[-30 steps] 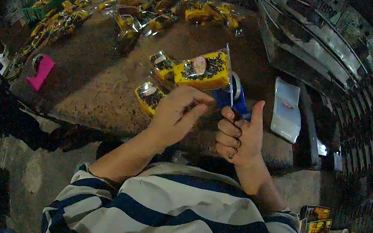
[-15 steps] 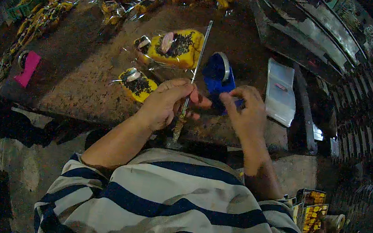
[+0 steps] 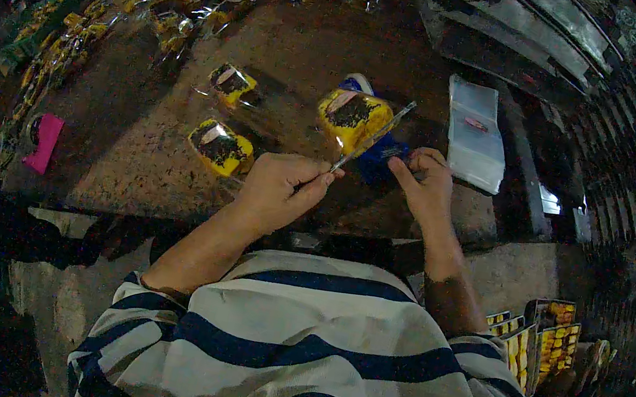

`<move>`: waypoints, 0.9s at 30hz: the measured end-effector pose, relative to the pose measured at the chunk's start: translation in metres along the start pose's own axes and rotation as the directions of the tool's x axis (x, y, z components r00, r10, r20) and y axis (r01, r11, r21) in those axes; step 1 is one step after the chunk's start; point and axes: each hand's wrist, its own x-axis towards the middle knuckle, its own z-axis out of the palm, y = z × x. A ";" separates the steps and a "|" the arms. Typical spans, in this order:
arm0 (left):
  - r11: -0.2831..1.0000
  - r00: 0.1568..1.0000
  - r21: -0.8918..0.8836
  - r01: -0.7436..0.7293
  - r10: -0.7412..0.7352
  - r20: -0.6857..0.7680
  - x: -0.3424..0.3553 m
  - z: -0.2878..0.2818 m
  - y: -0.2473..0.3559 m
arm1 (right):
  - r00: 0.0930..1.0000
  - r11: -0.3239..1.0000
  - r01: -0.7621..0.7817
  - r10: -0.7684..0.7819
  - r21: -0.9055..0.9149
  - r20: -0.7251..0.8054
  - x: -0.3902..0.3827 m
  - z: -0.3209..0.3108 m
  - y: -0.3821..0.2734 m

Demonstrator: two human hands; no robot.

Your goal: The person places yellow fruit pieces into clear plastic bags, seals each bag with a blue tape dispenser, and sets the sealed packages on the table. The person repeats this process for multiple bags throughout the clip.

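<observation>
My left hand [image 3: 285, 190] is closed, pinching the gathered edge of a clear plastic bag [image 3: 374, 138]. Inside that bag is a yellow loaf [image 3: 355, 117] with dark crumbs on top and a pale label. It partly covers a blue tape dispenser [image 3: 381, 161] on the table. Beside the dispenser my right hand [image 3: 428, 191] has its thumb and fingers drawn together; whatever lies between them is too small to make out. Two more bagged yellow loaves with dark topping, one farther [image 3: 233, 86] and one nearer [image 3: 220, 149], lie to the left.
A stack of clear flat bags [image 3: 475, 137] lies right of the dispenser. Many wrapped yellow loaves [image 3: 172, 11] are heaped along the table's far left side. A pink object [image 3: 44, 143] sits at the left edge. Metal trays [image 3: 526, 31] stand at the far right.
The bagged loaf has swung right, from beside the other loaves to over the tape dispenser, with my left hand gripping its bag. My right hand stays near the dispenser.
</observation>
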 end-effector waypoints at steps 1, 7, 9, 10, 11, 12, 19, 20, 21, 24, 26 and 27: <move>0.997 0.998 0.048 -0.061 0.061 -0.007 -0.001 0.001 -0.001 | 0.994 0.995 -0.075 0.080 -0.070 0.072 0.001 -0.006 -0.001; 0.959 0.991 0.250 -0.131 0.119 0.061 -0.011 0.005 -0.004 | 0.992 0.923 -0.068 0.024 0.378 0.121 -0.006 -0.040 -0.034; 0.922 0.992 0.373 -0.099 0.062 0.110 -0.015 0.009 -0.004 | 0.988 0.843 -0.054 -0.034 0.536 0.153 -0.012 -0.035 -0.050; 0.933 0.992 0.337 -0.125 0.110 0.061 -0.017 0.011 -0.004 | 0.991 0.888 -0.097 0.043 0.450 0.130 -0.010 -0.029 -0.057; 0.941 0.990 0.311 -0.136 0.141 0.008 -0.018 0.014 -0.003 | 0.994 0.918 -0.086 0.053 0.388 0.094 -0.008 -0.022 -0.062; 0.946 0.986 0.290 -0.147 0.163 -0.033 -0.019 0.015 -0.003 | 0.998 0.941 -0.052 0.036 0.335 0.053 -0.007 -0.017 -0.065; 0.725 0.877 -0.494 0.480 -0.372 0.305 -0.035 -0.005 0.005 | 0.994 0.995 0.087 -0.090 0.048 0.067 -0.001 -0.010 -0.046; 0.714 0.887 -0.527 0.461 -0.348 0.304 -0.035 -0.008 0.006 | 0.994 0.994 0.108 -0.108 -0.013 -0.011 0.004 -0.008 -0.043; 0.703 0.897 -0.558 0.440 -0.322 0.302 -0.035 -0.009 0.008 | 0.981 0.986 0.154 -0.160 -0.060 -0.106 0.011 -0.005 -0.041; 0.738 0.917 -0.545 0.398 -0.325 0.230 -0.034 -0.011 0.013 | 0.981 0.989 0.054 -0.077 -0.135 -0.175 0.032 0.005 -0.037; 0.753 0.924 -0.540 0.376 -0.348 0.158 -0.034 -0.012 0.016 | 0.976 0.977 -0.199 0.205 -0.081 0.079 0.037 0.007 -0.033; 0.760 0.925 -0.538 0.366 -0.361 0.120 -0.034 -0.012 0.017 | 0.998 0.992 0.056 -0.052 -0.117 0.035 0.034 0.009 -0.030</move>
